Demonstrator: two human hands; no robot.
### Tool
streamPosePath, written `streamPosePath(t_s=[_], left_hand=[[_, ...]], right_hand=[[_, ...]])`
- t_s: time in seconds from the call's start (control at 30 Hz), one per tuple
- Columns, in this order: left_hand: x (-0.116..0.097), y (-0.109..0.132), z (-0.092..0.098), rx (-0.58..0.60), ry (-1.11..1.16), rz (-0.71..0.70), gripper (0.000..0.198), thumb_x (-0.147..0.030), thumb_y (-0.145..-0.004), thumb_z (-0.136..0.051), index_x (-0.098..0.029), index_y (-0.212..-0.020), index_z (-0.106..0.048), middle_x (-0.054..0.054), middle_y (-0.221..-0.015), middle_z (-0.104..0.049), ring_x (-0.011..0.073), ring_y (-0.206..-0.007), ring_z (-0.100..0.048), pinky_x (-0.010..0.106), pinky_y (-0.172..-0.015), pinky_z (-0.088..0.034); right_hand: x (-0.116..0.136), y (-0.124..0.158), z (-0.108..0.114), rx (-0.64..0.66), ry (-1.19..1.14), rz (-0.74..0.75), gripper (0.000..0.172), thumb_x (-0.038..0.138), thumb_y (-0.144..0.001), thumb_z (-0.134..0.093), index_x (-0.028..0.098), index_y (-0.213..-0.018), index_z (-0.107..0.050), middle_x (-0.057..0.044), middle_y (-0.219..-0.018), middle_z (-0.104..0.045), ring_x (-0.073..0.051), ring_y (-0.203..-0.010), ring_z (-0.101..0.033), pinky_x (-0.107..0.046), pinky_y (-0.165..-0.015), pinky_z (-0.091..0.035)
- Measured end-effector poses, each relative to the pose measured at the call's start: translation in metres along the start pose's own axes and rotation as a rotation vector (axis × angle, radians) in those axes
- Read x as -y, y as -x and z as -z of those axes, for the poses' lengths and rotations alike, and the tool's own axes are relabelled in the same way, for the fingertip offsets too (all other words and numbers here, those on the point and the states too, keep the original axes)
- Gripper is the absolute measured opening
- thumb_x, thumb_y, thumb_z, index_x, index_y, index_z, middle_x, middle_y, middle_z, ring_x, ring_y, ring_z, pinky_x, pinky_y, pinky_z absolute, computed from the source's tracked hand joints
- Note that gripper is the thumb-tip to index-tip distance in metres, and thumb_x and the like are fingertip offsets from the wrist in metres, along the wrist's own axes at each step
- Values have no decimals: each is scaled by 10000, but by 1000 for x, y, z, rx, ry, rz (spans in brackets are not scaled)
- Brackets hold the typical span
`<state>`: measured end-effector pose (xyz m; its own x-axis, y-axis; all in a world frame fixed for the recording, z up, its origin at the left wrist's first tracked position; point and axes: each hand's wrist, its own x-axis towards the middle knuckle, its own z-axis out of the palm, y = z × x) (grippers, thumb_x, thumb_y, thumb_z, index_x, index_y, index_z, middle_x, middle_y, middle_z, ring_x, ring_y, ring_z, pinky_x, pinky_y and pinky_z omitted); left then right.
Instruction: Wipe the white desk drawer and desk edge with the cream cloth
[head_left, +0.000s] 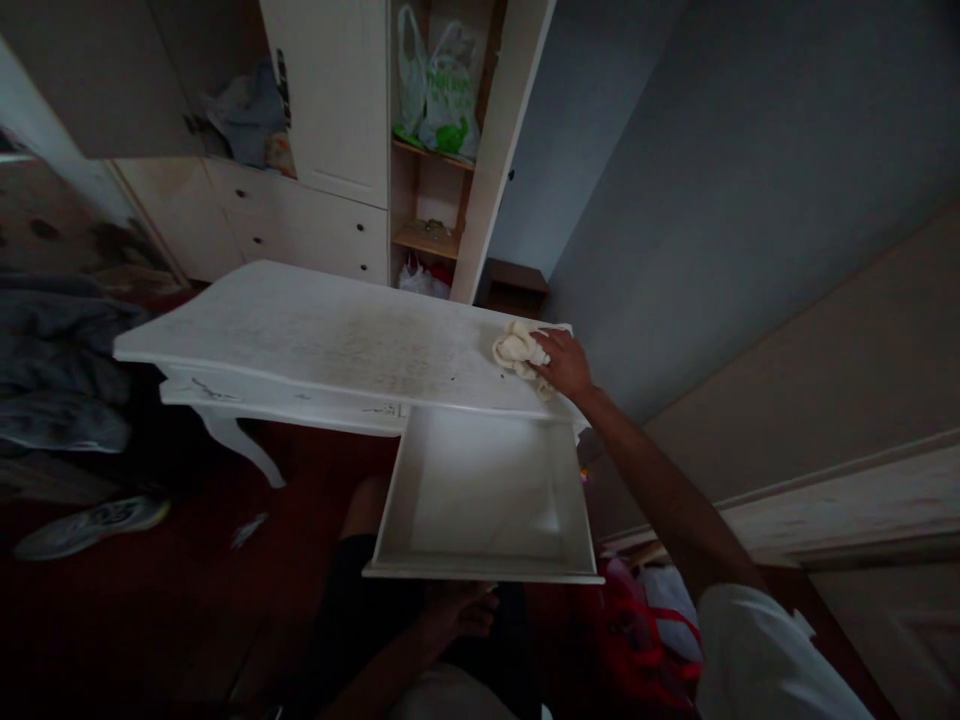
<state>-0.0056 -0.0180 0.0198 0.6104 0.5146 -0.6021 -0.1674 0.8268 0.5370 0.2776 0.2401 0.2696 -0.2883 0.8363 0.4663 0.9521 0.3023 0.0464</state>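
Note:
At the right end of the white desk [315, 335], my right hand [562, 362] is closed on a crumpled cream cloth [517, 347], pressed against the desktop. Grey-brown smudges darken the middle of that top. Below the cloth, a pale drawer [480, 490] is pulled out towards me, and I see nothing inside it. My left hand [466, 612] rests low over my lap, just under the drawer's front edge. Its fingers are loosely bent and apart in dim light, with nothing visible in them.
A white wardrobe [330, 110] stands behind, one door open beside shelves with plastic bags [448, 100]. A grey wall [750, 180] runs along the right. Dark clothes [64, 350] are heaped at left above a shoe [97, 525]. A red bag [645, 630] sits on the floor at right.

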Motion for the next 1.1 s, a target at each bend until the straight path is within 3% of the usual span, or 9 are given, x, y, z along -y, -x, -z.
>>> streamPosePath(t_s=[0.1, 0.2, 0.27, 0.37, 0.53, 0.7, 0.97, 1.1], left_hand=[[1, -2, 2, 17, -13, -12, 637, -588, -500, -861, -128, -903, -682, 94, -815, -748, 170, -628, -673, 292, -596, -536], [-1, 0, 4, 41, -36, -3, 557, -550, -580, -841, -142, -926, -687, 94, -841, -756, 175, -645, -691, 291, -616, -545], [-5, 5, 4, 55, -43, -1, 518, -521, -624, -828, -141, -949, -691, 103, -871, -762, 181, -667, -702, 292, -631, -553], [-10, 11, 3, 35, -37, 5, 444, -444, -649, -836, -125, -920, -689, 116, -877, -766, 184, -667, -707, 289, -637, -557], [-15, 16, 0, 32, 10, 11, 275, -329, -747, -768, -121, -909, -689, 126, -917, -769, 195, -713, -717, 320, -720, -568], [-13, 13, -1, 37, 79, 3, 186, -295, -775, -719, -124, -842, -684, 134, -942, -767, 218, -791, -723, 367, -816, -554], [-8, 3, -6, -99, -120, -160, 446, -455, -597, -855, -100, -827, -714, 145, -881, -767, 292, -813, -724, 462, -885, -533], [-14, 9, -9, -89, -139, -171, 485, -486, -593, -855, -89, -837, -723, 157, -859, -765, 313, -805, -726, 497, -879, -535]], right_hand=[[-1, 4, -37, 235, 20, -156, 645, 605, -871, -544, 183, -1358, -526, -178, -1437, -502, -358, -1333, -422, -548, -1064, -370], [-3, 17, -69, 175, -63, -376, 741, 672, -842, -537, 175, -1390, -477, -192, -1467, -464, -356, -1357, -405, -558, -1092, -345], [-7, 25, -80, 108, -127, -407, 773, 710, -828, -519, 187, -1394, -466, -184, -1488, -437, -351, -1387, -373, -556, -1123, -314], [-15, 37, -84, 95, -206, -346, 834, 754, -813, -484, 211, -1441, -406, -167, -1543, -361, -345, -1439, -293, -575, -1144, -275], [-34, 56, -86, 132, -241, -280, 965, 797, -807, -413, 231, -1553, -180, -146, -1624, -187, -366, -1492, -125, -645, -1145, -188], [-49, 68, -93, 132, -232, -233, 976, 817, -826, -317, 233, -1570, -79, -120, -1645, -105, -377, -1497, -70, -677, -1145, -132], [-58, 73, -103, 75, -269, -177, 952, 801, -834, -343, 242, -1569, -107, -104, -1646, -109, -381, -1495, -84, -673, -1155, -132], [-56, 73, -104, 58, -257, -179, 959, 808, -830, -332, 234, -1566, -119, -111, -1645, -113, -387, -1493, -93, -678, -1151, -132]])
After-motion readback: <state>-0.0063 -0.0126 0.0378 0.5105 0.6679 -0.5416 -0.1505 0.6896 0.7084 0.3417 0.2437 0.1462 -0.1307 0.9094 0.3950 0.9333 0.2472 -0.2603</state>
